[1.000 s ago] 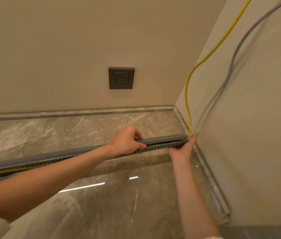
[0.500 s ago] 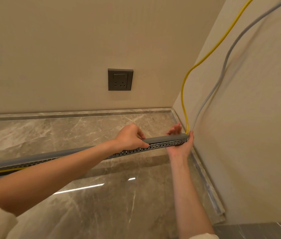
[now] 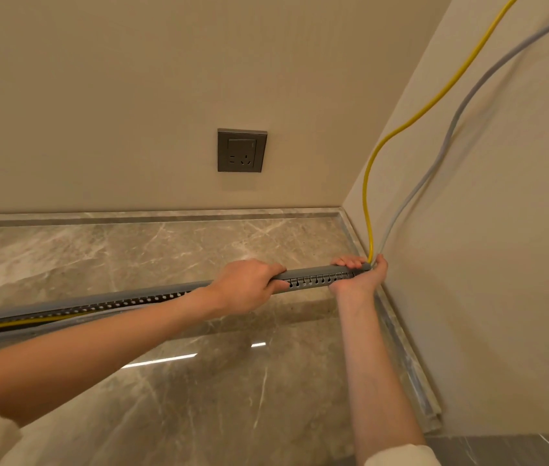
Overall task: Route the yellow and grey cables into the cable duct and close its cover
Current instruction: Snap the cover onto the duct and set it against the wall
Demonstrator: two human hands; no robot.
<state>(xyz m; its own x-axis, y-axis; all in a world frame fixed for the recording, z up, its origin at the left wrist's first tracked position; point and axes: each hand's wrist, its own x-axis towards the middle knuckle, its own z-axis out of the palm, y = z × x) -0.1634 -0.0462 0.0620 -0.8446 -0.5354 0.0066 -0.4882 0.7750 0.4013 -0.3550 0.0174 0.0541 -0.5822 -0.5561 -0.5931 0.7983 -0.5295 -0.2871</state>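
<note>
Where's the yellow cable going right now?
In the head view, the yellow cable runs down the right-hand wall beside the grey cable and enters the cable duct at the corner, by the right hand.

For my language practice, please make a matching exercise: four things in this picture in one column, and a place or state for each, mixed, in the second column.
Things:
1. left hand
2. right hand
3. yellow cable
4. socket

Places or states:
A. on the back wall
B. grips the duct end by the corner
C. comes down the side wall into the duct
D. presses the duct near its middle

Pairs: 1-D, 2-B, 3-C, 4-A
</note>
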